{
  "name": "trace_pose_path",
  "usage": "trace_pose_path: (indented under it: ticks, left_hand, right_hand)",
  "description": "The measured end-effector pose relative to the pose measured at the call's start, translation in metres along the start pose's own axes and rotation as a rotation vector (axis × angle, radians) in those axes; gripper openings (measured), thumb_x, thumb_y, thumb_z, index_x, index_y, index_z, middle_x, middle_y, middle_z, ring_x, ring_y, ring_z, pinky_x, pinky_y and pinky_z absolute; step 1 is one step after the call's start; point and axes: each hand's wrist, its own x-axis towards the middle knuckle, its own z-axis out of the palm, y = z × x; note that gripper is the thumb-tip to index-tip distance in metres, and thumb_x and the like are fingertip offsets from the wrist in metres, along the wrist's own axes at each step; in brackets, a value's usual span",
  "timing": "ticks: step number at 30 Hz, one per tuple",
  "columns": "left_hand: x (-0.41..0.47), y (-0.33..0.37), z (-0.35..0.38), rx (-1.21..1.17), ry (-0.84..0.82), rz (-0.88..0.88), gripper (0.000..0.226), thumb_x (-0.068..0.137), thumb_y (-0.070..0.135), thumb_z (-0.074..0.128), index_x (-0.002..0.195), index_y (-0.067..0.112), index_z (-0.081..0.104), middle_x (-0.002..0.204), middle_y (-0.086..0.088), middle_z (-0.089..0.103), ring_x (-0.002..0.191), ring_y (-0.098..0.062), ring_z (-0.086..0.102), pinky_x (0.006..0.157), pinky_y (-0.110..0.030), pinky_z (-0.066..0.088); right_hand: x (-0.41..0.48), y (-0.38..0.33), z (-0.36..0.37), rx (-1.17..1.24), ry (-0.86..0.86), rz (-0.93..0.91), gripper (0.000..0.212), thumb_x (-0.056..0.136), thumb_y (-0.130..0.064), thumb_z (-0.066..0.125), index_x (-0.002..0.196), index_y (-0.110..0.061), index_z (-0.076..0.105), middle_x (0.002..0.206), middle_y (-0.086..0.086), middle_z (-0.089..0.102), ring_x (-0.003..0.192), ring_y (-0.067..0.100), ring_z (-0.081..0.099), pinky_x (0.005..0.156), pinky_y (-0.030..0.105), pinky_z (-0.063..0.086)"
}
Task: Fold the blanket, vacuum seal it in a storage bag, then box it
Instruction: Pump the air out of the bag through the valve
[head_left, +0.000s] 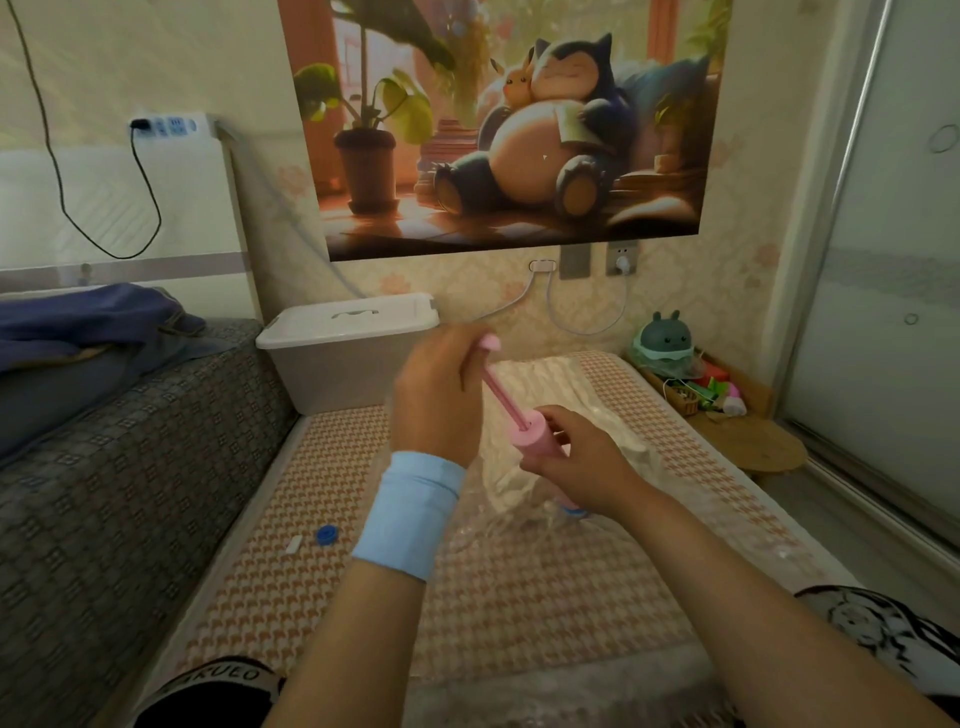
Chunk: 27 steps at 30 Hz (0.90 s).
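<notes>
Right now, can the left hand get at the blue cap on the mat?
Probably yes. The blue cap lies in the open on the mat, beside the left forearm, with nothing over it. But the left hand grips the pump handle, so it must let go first.

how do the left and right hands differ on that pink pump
The left hand grips the handle at the top of the pink hand pump; the right hand grips its barrel, lower down. The left wrist wears a light blue wristband; the right wrist is bare. Both hold the same pump above the clear storage bag.
</notes>
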Motion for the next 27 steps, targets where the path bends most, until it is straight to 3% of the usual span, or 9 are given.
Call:
trace_pose_path:
  ticks: [3, 6, 10, 12, 16, 19, 23, 25, 27]
  left_hand:
    - [0.008, 0.006, -0.007, -0.018, 0.206, 0.051, 0.015, 0.096, 0.009, 0.056, 0.103, 0.009, 0.069, 0.1, 0.0, 0.068, 0.094, -0.013, 0.061, 0.085, -0.021, 0.047]
    - [-0.015, 0.002, 0.014, -0.001, 0.226, 0.0, 0.017, 0.096, 0.006, 0.051, 0.103, 0.008, 0.067, 0.102, -0.003, 0.065, 0.097, -0.015, 0.059, 0.087, -0.025, 0.049]
    - [-0.049, -0.026, 0.038, -0.086, -0.289, -0.2, 0.014, 0.091, 0.008, 0.058, 0.094, 0.016, 0.069, 0.096, 0.007, 0.065, 0.088, -0.008, 0.058, 0.084, -0.037, 0.049]
    - [-0.048, -0.028, 0.035, -0.029, -0.414, -0.185, 0.014, 0.093, 0.013, 0.056, 0.095, 0.019, 0.069, 0.095, 0.007, 0.065, 0.087, -0.009, 0.059, 0.083, -0.035, 0.049]
    - [-0.008, -0.006, 0.001, 0.043, -0.102, -0.011, 0.013, 0.095, 0.013, 0.056, 0.096, 0.014, 0.068, 0.086, 0.007, 0.063, 0.078, -0.012, 0.058, 0.072, -0.026, 0.048]
    - [0.012, 0.002, -0.016, 0.006, 0.168, 0.074, 0.015, 0.096, 0.01, 0.054, 0.1, 0.009, 0.069, 0.096, 0.001, 0.068, 0.09, -0.009, 0.06, 0.082, -0.019, 0.047]
    - [-0.009, 0.005, 0.01, -0.021, 0.296, 0.006, 0.018, 0.097, 0.004, 0.05, 0.106, 0.005, 0.066, 0.114, -0.005, 0.065, 0.111, -0.02, 0.059, 0.097, -0.029, 0.047]
    - [-0.026, -0.007, 0.025, -0.044, 0.173, -0.021, 0.016, 0.094, 0.0, 0.053, 0.101, 0.007, 0.066, 0.108, 0.0, 0.064, 0.103, -0.012, 0.059, 0.09, -0.028, 0.049]
    - [-0.045, -0.021, 0.036, -0.114, -0.111, -0.087, 0.016, 0.091, 0.0, 0.056, 0.094, 0.012, 0.066, 0.099, 0.007, 0.064, 0.09, -0.007, 0.058, 0.08, -0.03, 0.049]
  right_hand:
    - [0.0, 0.001, 0.003, -0.029, -0.017, -0.013, 0.05, 0.077, -0.033, 0.082, 0.121, -0.037, 0.059, 0.117, -0.014, 0.061, 0.1, 0.003, 0.059, 0.086, 0.026, 0.051]
    - [0.0, 0.004, 0.006, -0.045, -0.027, -0.003, 0.05, 0.076, -0.033, 0.082, 0.12, -0.037, 0.059, 0.117, -0.013, 0.061, 0.099, 0.004, 0.059, 0.087, 0.028, 0.051]
    - [-0.004, 0.001, 0.009, -0.043, -0.008, -0.002, 0.046, 0.077, -0.035, 0.081, 0.119, -0.038, 0.06, 0.114, -0.013, 0.062, 0.095, 0.004, 0.061, 0.084, 0.031, 0.053]
    - [-0.005, -0.002, 0.009, -0.03, -0.016, -0.006, 0.046, 0.077, -0.035, 0.081, 0.119, -0.038, 0.061, 0.114, -0.012, 0.062, 0.094, 0.004, 0.061, 0.084, 0.031, 0.053]
    - [-0.001, -0.003, 0.003, 0.01, -0.007, 0.002, 0.047, 0.077, -0.032, 0.081, 0.119, -0.037, 0.06, 0.116, -0.013, 0.062, 0.099, 0.004, 0.06, 0.086, 0.028, 0.053]
    - [0.0, -0.004, 0.004, -0.001, -0.021, 0.0, 0.048, 0.079, -0.03, 0.082, 0.121, -0.035, 0.06, 0.116, -0.013, 0.061, 0.1, 0.003, 0.059, 0.081, 0.022, 0.049]
    - [0.0, 0.002, 0.008, -0.041, -0.023, 0.003, 0.05, 0.076, -0.033, 0.083, 0.119, -0.036, 0.059, 0.116, -0.011, 0.062, 0.098, 0.005, 0.059, 0.083, 0.026, 0.05]
    - [-0.001, 0.002, 0.008, -0.034, -0.017, 0.012, 0.048, 0.076, -0.032, 0.083, 0.118, -0.037, 0.059, 0.115, -0.011, 0.062, 0.097, 0.005, 0.059, 0.084, 0.028, 0.051]
    - [-0.003, 0.002, 0.009, -0.036, -0.001, 0.0, 0.047, 0.077, -0.035, 0.081, 0.119, -0.037, 0.06, 0.114, -0.012, 0.063, 0.096, 0.004, 0.06, 0.086, 0.032, 0.053]
